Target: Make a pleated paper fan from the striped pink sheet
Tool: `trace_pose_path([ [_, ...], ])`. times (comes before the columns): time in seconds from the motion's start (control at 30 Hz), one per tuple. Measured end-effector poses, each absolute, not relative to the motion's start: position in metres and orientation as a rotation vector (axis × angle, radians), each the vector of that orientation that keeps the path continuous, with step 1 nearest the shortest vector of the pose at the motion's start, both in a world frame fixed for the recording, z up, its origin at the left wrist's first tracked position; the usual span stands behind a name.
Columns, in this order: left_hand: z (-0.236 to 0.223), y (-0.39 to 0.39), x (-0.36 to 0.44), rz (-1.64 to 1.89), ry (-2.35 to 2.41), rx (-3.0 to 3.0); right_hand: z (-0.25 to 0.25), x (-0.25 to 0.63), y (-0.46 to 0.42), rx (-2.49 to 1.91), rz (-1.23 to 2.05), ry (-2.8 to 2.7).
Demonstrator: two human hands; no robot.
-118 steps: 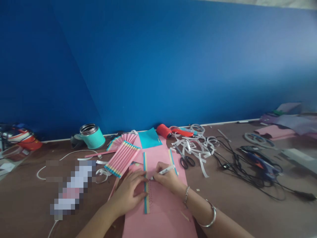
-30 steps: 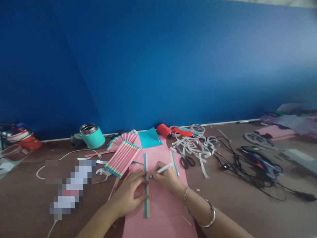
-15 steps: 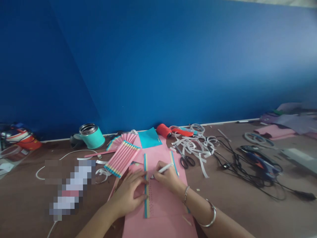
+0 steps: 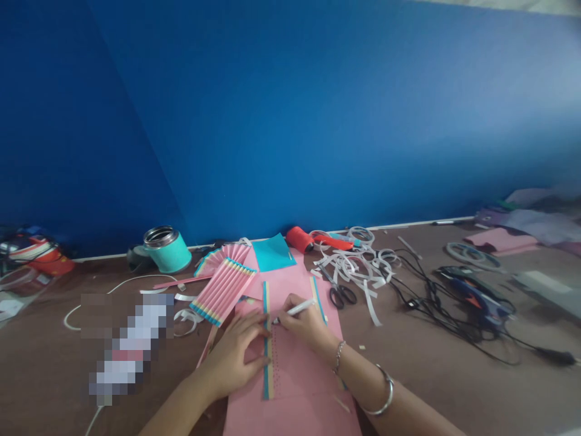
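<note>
A pink paper sheet [image 4: 299, 375] lies on the brown surface in front of me. My left hand [image 4: 236, 357] lies flat with fingers spread, pressing a blue-and-yellow paper strip [image 4: 267, 369] onto the sheet. My right hand [image 4: 305, 327] is closed on a white pen [image 4: 297, 309], whose tip touches the sheet right beside the strip's upper part. A row of small dots runs down the pink sheet along the strip. A second striped strip [image 4: 318, 297] lies just past my right hand.
Pleated pink paper fans [image 4: 222, 290] lie left of the sheet, with a teal tin [image 4: 166, 248] behind. Black scissors [image 4: 341, 293], white paper scraps [image 4: 358, 266], a red spool [image 4: 297, 239], tangled black cables [image 4: 436, 303] and a glue gun [image 4: 476, 297] fill the right. The blue wall stands behind.
The pen tip has crept a little farther up the sheet along the strip. My left hand has stayed on the strip.
</note>
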State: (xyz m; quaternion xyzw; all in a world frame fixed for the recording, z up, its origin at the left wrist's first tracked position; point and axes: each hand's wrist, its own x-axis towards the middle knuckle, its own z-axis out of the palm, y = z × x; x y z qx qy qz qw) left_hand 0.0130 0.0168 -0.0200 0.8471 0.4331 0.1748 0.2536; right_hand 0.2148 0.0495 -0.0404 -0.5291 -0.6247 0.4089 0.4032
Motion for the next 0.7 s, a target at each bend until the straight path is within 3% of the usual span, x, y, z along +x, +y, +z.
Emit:
trace_pose_path([
  [0.7, -0.021, 0.018, 0.013, 0.386, 1.2, 2.307, -0.048, 0.218, 0.051, -1.316, 1.002, -1.561],
])
